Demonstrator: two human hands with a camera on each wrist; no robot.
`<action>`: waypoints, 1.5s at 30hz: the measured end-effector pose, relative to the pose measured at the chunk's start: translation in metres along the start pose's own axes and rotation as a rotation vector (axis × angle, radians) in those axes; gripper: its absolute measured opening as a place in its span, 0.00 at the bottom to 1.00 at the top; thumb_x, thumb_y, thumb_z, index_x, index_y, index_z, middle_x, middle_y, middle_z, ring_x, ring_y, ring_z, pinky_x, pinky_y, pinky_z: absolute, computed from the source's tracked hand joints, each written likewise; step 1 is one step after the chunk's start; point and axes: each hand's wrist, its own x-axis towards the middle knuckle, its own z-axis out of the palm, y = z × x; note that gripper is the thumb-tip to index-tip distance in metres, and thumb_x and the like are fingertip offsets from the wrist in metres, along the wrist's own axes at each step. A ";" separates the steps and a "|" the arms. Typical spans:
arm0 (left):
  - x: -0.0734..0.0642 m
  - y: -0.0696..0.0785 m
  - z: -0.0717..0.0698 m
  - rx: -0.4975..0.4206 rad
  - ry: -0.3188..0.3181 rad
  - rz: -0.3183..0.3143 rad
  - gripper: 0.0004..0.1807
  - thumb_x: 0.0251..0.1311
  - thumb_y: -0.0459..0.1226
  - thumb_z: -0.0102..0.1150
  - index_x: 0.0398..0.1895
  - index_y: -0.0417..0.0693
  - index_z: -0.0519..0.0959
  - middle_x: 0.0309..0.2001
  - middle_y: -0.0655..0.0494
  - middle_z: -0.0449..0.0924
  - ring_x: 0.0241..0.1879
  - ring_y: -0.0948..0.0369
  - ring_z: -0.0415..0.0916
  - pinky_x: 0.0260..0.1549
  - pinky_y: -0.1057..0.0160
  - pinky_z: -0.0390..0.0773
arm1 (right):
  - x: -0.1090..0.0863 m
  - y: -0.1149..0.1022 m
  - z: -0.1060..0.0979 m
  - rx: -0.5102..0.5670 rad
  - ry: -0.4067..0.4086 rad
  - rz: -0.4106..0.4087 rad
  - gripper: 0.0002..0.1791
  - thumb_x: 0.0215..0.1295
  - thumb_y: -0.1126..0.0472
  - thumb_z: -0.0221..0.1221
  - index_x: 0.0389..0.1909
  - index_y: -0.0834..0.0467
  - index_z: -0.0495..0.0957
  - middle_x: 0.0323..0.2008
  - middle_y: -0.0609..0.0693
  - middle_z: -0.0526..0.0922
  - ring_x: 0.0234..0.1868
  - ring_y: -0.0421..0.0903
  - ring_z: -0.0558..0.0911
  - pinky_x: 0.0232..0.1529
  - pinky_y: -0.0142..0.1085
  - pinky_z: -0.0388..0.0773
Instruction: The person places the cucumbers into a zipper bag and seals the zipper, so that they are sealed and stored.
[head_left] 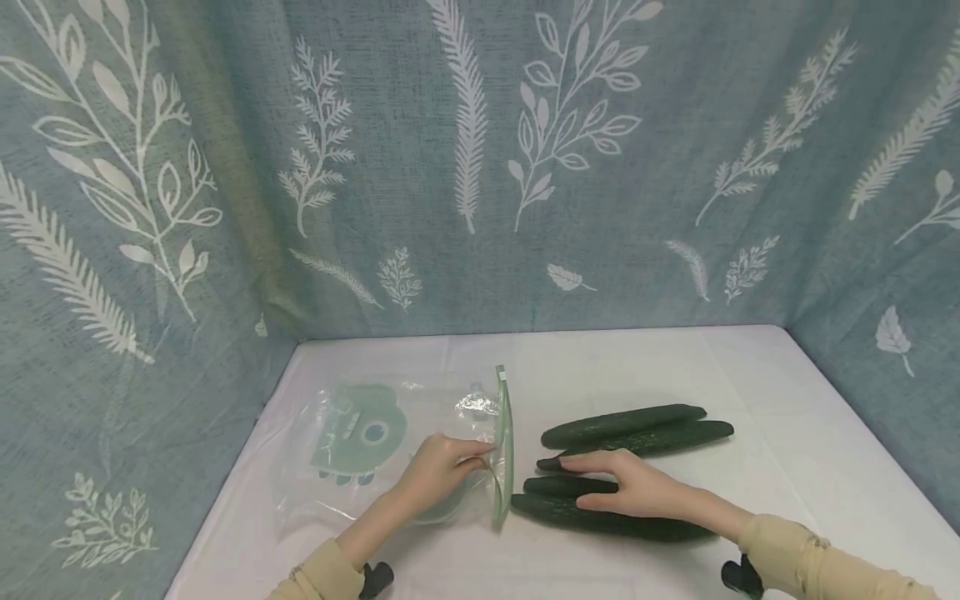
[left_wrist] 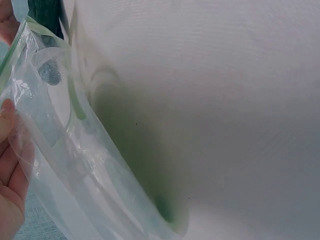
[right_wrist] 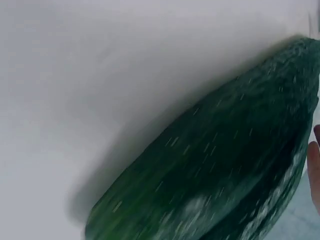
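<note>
On the left of the head view lies a clear plastic zip bag [head_left: 300,492] with a green animal print and a green zip edge. My left hand [head_left: 442,471] pinches the bag just beside that edge, thumb and fingers on the film. In the left wrist view the see-through bag [left_wrist: 95,175] hangs from the left fingers [left_wrist: 15,175]. Several dark green cucumbers [head_left: 622,425] lie to the right of the bag. Over the nearer ones is my right hand [head_left: 633,487], thumb and fingers spread apart. A ridged cucumber [right_wrist: 210,155] fills much of the right wrist view.
A white cloth [head_left: 600,367] covers the table. Blue-green curtains [head_left: 420,167] with white leaf patterns stand behind it and along both sides. Black wrist straps [head_left: 742,575] show under both sleeves.
</note>
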 end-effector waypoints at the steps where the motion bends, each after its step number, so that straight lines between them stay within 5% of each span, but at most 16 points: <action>1: 0.000 0.000 0.000 -0.001 -0.001 -0.002 0.14 0.51 0.33 0.66 0.43 0.45 0.84 0.39 0.53 0.87 0.38 0.59 0.86 0.39 0.69 0.84 | -0.004 0.000 -0.003 -0.007 -0.009 0.010 0.28 0.64 0.49 0.59 0.61 0.60 0.72 0.61 0.53 0.76 0.61 0.54 0.76 0.57 0.51 0.77; 12: 0.000 0.001 0.000 0.018 -0.007 -0.023 0.14 0.51 0.35 0.65 0.43 0.46 0.84 0.40 0.53 0.87 0.39 0.59 0.85 0.40 0.67 0.84 | -0.035 0.009 -0.031 -0.042 -0.055 0.038 0.28 0.60 0.46 0.63 0.57 0.58 0.76 0.55 0.52 0.81 0.56 0.53 0.79 0.51 0.44 0.81; 20: -0.002 -0.001 0.002 0.016 -0.015 -0.023 0.13 0.52 0.35 0.65 0.43 0.47 0.84 0.39 0.54 0.87 0.38 0.60 0.85 0.40 0.69 0.84 | -0.048 0.019 -0.041 0.022 -0.148 0.055 0.23 0.58 0.48 0.65 0.52 0.55 0.79 0.50 0.49 0.83 0.50 0.42 0.80 0.46 0.37 0.81; 34: -0.003 -0.002 0.006 0.014 -0.019 -0.015 0.14 0.52 0.35 0.65 0.43 0.47 0.85 0.39 0.54 0.87 0.39 0.60 0.85 0.39 0.69 0.84 | -0.055 0.020 -0.040 0.122 -0.209 0.054 0.21 0.57 0.52 0.66 0.48 0.60 0.81 0.46 0.52 0.85 0.44 0.35 0.82 0.42 0.30 0.83; 45: -0.002 -0.003 0.008 0.011 -0.003 -0.005 0.13 0.51 0.35 0.66 0.43 0.47 0.85 0.39 0.54 0.87 0.39 0.59 0.85 0.40 0.68 0.84 | -0.052 0.018 -0.038 0.022 -0.231 0.011 0.19 0.50 0.57 0.70 0.45 0.57 0.82 0.42 0.48 0.86 0.40 0.31 0.82 0.38 0.27 0.83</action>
